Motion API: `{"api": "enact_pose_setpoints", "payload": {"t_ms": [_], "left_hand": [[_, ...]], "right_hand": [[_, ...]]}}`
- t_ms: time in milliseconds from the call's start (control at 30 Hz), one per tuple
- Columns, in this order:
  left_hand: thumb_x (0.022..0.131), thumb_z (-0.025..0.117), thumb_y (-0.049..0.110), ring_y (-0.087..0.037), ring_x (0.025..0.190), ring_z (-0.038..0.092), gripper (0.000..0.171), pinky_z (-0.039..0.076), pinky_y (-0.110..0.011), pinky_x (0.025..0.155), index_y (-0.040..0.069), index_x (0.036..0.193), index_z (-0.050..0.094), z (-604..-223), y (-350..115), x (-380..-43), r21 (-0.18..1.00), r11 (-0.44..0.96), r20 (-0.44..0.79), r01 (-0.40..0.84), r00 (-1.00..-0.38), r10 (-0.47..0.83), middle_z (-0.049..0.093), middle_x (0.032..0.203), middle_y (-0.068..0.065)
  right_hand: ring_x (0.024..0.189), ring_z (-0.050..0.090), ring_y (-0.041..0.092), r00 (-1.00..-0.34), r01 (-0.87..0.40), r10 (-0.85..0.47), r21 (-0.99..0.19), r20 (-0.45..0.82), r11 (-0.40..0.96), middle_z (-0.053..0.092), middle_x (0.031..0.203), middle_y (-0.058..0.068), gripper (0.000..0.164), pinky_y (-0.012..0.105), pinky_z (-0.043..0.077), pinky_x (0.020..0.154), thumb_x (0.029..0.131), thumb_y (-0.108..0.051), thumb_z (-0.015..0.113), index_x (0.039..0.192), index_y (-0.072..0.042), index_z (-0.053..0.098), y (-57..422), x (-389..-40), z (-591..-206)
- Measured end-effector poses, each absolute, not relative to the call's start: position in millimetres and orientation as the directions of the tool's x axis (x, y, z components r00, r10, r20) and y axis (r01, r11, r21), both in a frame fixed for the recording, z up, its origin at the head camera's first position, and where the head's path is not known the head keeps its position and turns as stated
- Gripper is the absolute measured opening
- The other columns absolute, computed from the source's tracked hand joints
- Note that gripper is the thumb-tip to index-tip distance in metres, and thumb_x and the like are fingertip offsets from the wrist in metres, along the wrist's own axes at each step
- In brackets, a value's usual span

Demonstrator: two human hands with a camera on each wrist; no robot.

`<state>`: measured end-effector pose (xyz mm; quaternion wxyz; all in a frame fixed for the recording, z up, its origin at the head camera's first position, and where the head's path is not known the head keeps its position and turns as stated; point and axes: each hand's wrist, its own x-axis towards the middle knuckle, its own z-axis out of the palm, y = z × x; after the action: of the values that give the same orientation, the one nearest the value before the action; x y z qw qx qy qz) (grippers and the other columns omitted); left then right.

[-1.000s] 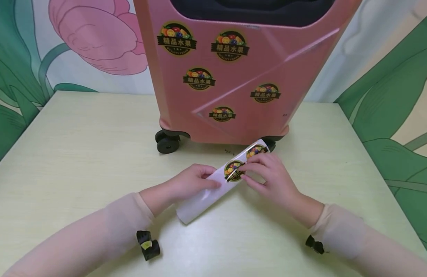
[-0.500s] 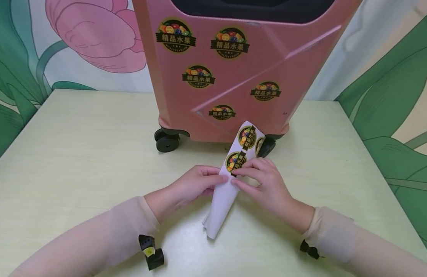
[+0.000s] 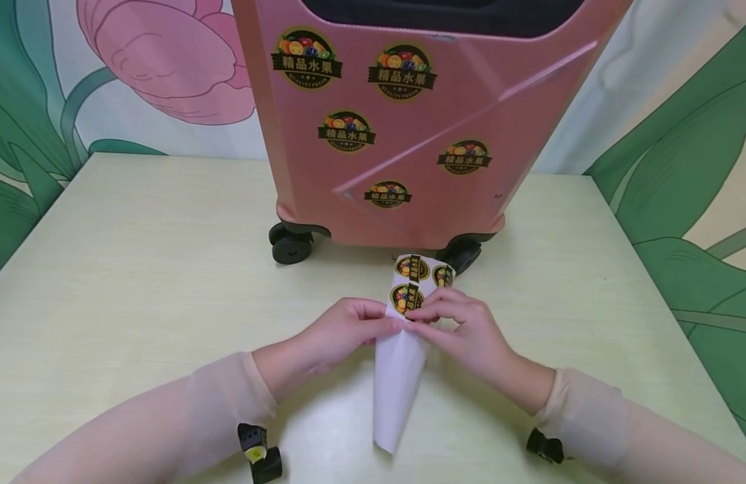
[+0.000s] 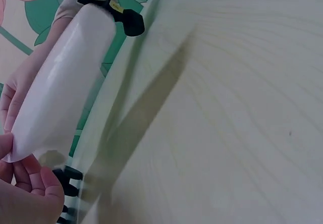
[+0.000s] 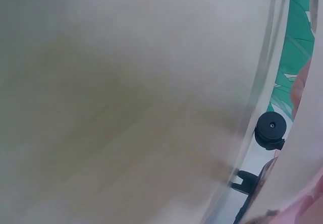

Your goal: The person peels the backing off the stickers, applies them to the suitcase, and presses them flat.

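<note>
A white sheet of round fruit stickers [image 3: 397, 383] is rolled into a loose tube above the table, in front of the suitcase. My left hand [image 3: 333, 336] pinches its left edge between thumb and fingers. From the other side my right hand [image 3: 472, 329] pinches at the lower edge of a black-and-gold sticker [image 3: 403, 297]; whether that edge is lifted cannot be seen. The left wrist view shows the sheet's blank white back [image 4: 63, 82] between both hands. In the right wrist view, white sheet fills the right side and hides most of the right hand.
A pink suitcase [image 3: 397, 228] stands upright on the pale table [image 3: 167, 269], several matching stickers [image 3: 464, 158] on its front. Its black wheels [image 3: 291, 247] rest on the tabletop. Behind is a wall covering [image 3: 161, 60] with a flower and leaves.
The sheet has turned from a diagonal slant to nearly straight toward the suitcase, its upper end dipping lower. My right fingers have shifted slightly left and down on the sticker.
</note>
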<state>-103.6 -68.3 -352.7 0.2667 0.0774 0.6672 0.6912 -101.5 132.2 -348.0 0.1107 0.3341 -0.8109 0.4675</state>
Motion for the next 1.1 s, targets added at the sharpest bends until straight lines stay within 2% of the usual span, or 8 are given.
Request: {"api": "enact_pose_setpoints", "payload": {"t_ms": [233, 533, 700, 933, 1100], "left_hand": [[0.09, 0.06, 0.011, -0.013, 0.087, 0.059, 0.025, 0.047, -0.028, 0.078, -0.007, 0.107, 0.066, -352.3, -69.7, -100.5, 0.974, 0.083, -0.224, -0.21, -0.847, 0.481, 0.067, 0.095, -0.008], [0.089, 0.06, 0.008, -0.012, 0.086, 0.058, 0.022, 0.047, -0.027, 0.077, -0.006, 0.105, 0.067, -349.4, -71.6, -100.1, 0.974, 0.147, -0.225, -0.175, -0.85, 0.476, 0.068, 0.097, -0.009], [0.086, 0.064, 0.008, -0.01, 0.079, 0.058, 0.02, 0.047, -0.025, 0.073, -0.004, 0.102, 0.069, -353.3, -77.1, -106.1, 0.972, 0.204, -0.2, -0.118, -0.872, 0.448, 0.068, 0.089, -0.007], [0.082, 0.071, 0.013, -0.01, 0.072, 0.06, 0.019, 0.048, -0.025, 0.067, 0.0, 0.096, 0.071, -355.1, -91.3, -114.4, 0.96, 0.258, -0.206, -0.108, -0.896, 0.393, 0.068, 0.08, -0.003], [0.08, 0.073, 0.012, -0.009, 0.067, 0.058, 0.017, 0.047, -0.025, 0.062, 0.0, 0.092, 0.072, -354.2, -100.4, -119.3, 0.949, 0.301, -0.219, -0.098, -0.89, 0.401, 0.068, 0.075, -0.002]], "right_hand": [[0.074, 0.057, 0.011, -0.788, -0.591, -0.444, -0.728, 0.427, 0.348, 0.063, 0.08, -0.002, 0.012, 0.02, 0.049, 0.063, 0.074, 0.002, 0.075, 0.085, -0.004, 0.074, 133.4, -100.4, -352.3], [0.073, 0.054, 0.01, -0.815, -0.565, -0.416, -0.715, 0.404, 0.412, 0.062, 0.078, -0.007, 0.006, 0.028, 0.048, 0.063, 0.077, -0.006, 0.075, 0.08, -0.011, 0.074, 133.1, -100.0, -351.1], [0.072, 0.053, 0.01, -0.844, -0.52, -0.389, -0.737, 0.368, 0.431, 0.061, 0.077, -0.006, 0.006, 0.028, 0.047, 0.063, 0.078, -0.004, 0.074, 0.082, -0.009, 0.074, 134.6, -102.0, -348.8], [0.073, 0.052, 0.013, -0.922, -0.373, -0.282, -0.81, 0.267, 0.453, 0.063, 0.079, -0.004, 0.005, 0.025, 0.045, 0.062, 0.079, -0.004, 0.073, 0.083, -0.007, 0.074, 139.1, -106.8, -344.2], [0.072, 0.053, 0.012, -0.931, -0.354, -0.258, -0.817, 0.26, 0.454, 0.062, 0.077, -0.002, 0.004, 0.024, 0.045, 0.062, 0.079, -0.003, 0.073, 0.082, -0.006, 0.073, 141.1, -108.4, -344.9]]}}
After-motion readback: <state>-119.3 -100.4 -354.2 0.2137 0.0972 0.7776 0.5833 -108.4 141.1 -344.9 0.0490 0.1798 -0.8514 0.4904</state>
